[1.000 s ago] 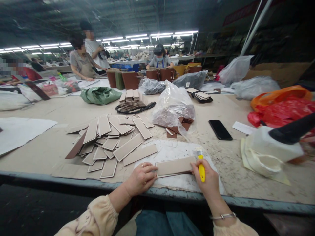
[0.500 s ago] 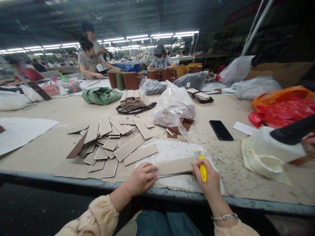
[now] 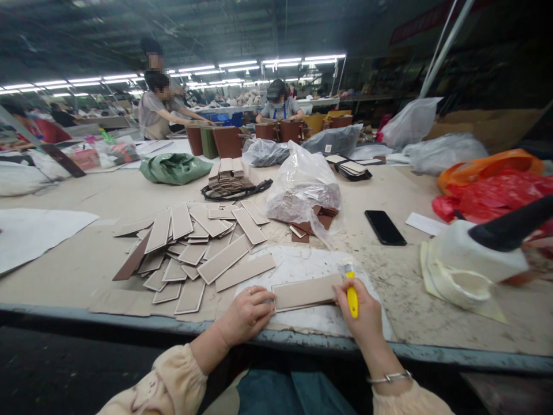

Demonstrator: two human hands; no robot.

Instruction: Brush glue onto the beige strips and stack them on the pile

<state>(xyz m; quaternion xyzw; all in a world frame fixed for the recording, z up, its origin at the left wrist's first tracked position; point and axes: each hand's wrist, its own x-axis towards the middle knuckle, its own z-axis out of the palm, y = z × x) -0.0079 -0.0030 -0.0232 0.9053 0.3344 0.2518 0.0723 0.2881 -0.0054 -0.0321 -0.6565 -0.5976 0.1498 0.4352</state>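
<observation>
A beige rectangular panel (image 3: 305, 293) with a pale border lies over a white sheet (image 3: 332, 262) at the table's front edge, its right end slightly raised. Curled fingers of my left hand (image 3: 248, 312) grip its left end. With thumb and fingertips, my right hand (image 3: 365, 311) pinches the right end, and it also holds a yellow-handled paintbrush (image 3: 352, 298), bristles pointing up. Left of the sheet spreads a loose pile of similar panels (image 3: 224, 259), some showing a brown face.
Behind the pile sits a stack of panels (image 3: 228, 176) beside a clear plastic bag (image 3: 298, 184) of brown pieces. Rightward are a black phone (image 3: 385, 227), a white plastic container (image 3: 484, 248) and red plastic bags (image 3: 501, 199). Co-workers (image 3: 155, 112) stand across the table.
The whole view has shifted slightly. Both my hands keep their grip on the panel and brush. A co-worker at back left has leaned and reached further right.
</observation>
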